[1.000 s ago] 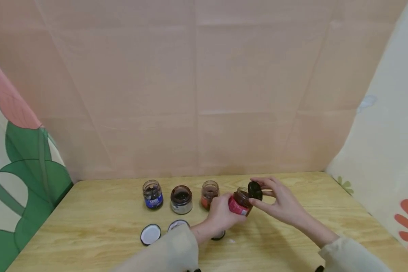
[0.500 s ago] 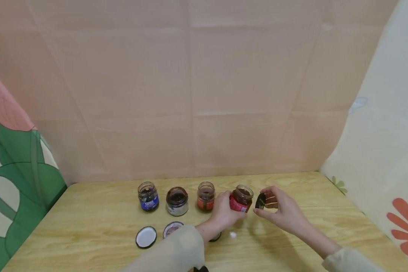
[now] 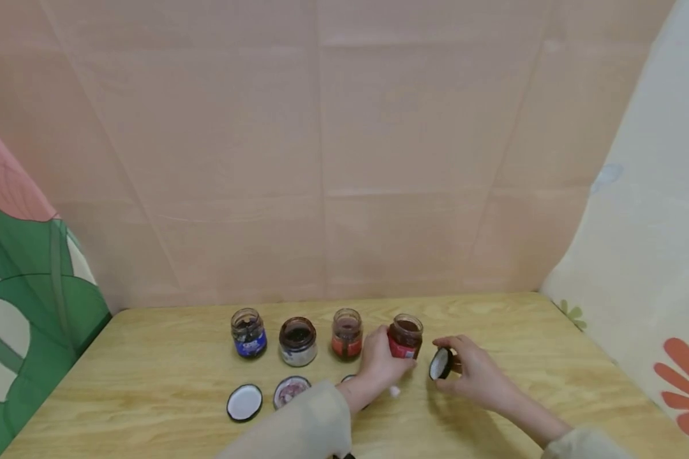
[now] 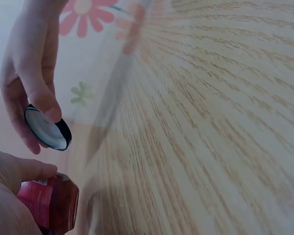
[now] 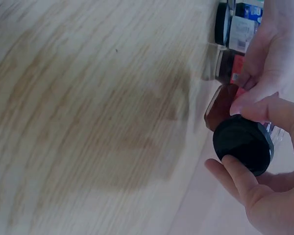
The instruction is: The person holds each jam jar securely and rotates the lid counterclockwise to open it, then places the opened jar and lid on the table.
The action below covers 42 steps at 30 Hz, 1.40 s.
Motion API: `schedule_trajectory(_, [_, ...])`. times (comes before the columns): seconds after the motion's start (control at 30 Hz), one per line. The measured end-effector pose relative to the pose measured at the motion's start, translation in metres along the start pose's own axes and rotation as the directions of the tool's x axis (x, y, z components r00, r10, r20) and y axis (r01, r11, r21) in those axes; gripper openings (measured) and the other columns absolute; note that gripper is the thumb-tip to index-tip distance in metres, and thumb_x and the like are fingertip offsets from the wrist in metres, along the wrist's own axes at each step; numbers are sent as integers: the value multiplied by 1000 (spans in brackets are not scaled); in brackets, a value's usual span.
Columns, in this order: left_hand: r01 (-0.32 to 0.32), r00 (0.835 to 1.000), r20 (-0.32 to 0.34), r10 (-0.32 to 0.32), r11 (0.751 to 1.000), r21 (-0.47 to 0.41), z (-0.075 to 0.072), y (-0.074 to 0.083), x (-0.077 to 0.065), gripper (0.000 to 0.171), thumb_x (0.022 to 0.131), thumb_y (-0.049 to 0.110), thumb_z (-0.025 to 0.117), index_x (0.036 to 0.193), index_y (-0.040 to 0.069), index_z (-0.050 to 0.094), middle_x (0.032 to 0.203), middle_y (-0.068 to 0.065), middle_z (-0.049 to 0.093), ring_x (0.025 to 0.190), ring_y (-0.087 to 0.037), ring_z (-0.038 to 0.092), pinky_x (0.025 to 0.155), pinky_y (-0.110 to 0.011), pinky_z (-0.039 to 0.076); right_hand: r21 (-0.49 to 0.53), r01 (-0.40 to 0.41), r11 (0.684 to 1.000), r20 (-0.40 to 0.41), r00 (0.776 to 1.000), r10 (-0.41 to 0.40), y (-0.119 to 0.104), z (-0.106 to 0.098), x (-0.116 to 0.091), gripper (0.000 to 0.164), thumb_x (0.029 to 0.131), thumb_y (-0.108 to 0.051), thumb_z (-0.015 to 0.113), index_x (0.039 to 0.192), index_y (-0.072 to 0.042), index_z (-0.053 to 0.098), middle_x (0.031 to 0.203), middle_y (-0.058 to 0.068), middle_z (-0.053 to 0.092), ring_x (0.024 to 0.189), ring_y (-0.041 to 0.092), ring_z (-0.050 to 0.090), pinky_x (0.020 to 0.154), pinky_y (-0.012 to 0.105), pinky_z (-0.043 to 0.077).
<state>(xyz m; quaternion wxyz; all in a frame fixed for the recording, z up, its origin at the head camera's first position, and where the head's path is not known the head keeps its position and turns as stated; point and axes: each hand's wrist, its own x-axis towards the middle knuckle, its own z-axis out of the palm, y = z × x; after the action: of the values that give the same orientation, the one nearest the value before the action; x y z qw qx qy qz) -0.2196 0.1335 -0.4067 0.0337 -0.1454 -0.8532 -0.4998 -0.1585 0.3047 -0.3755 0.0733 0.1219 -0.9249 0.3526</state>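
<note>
In the head view my left hand [image 3: 381,362] grips an uncapped glass jar [image 3: 407,338] of dark red-brown contents with a red label, at the right end of a row of jars. It stands nearly upright. My right hand [image 3: 478,377] pinches a black lid [image 3: 441,364] by its edge, apart from the jar on its right, with the white inside turned leftward. The left wrist view shows the lid's white underside [image 4: 45,128] above the jar [image 4: 63,205]. From the right wrist, the lid's black top [image 5: 242,144] faces the camera, between thumb and fingers.
Three other open jars stand left of my hand: blue-labelled [image 3: 249,338], white-labelled [image 3: 298,347] and red-labelled [image 3: 347,336]. In front lie a white-lined lid [image 3: 244,403], a stained lid [image 3: 290,390] and another mostly behind my left wrist. A small white bit [image 3: 394,391] lies on the wooden table [image 3: 149,382].
The lid has come away from the jar's mouth, moved down to the right and turned its white inside into view. The red-labelled jar in my left hand has gone from tilted to nearly upright.
</note>
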Motion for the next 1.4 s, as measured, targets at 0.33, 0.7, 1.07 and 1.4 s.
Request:
schedule_trajectory(0.33, [35, 999, -33, -35, 999, -10, 6, -8, 0, 59, 67, 13, 86, 115, 0, 54, 101, -11, 63, 99, -29, 61, 90, -43, 50, -112, 33, 993, 45, 999, -28, -1, 19, -1, 54, 65, -13, 86, 109, 8, 63, 99, 11, 58, 89, 21, 61, 70, 24, 52])
schedule_trajectory(0.7, [-26, 996, -81, 25, 1000, -10, 9, -11, 4, 58, 71, 8, 82, 118, -3, 50, 105, -17, 62, 102, -33, 60, 89, -45, 50, -150, 54, 987, 88, 995, -41, -2, 34, -3, 55, 65, -20, 86, 108, 6, 63, 99, 6, 59, 87, 16, 59, 73, 25, 50])
schedule_trajectory(1.07, [26, 997, -75, -27, 1000, -15, 8, -8, 11, 69, 69, 9, 85, 126, -4, 48, 114, -20, 62, 110, -35, 59, 95, -46, 48, -216, 97, 972, 104, 992, -75, -4, 49, 1, 51, 63, -17, 86, 105, 2, 65, 97, 4, 62, 86, 19, 61, 72, 30, 51])
schedule_trajectory(1.4, [-9, 999, -31, 7, 997, -71, -7, 23, 14, 78, 81, 19, 78, 143, 1, 36, 142, -19, 45, 128, -35, 46, 103, -49, 41, -199, 91, 976, 119, 991, -68, -2, 43, 6, 57, 65, -24, 87, 110, 1, 63, 99, 8, 60, 87, 19, 57, 70, 29, 49])
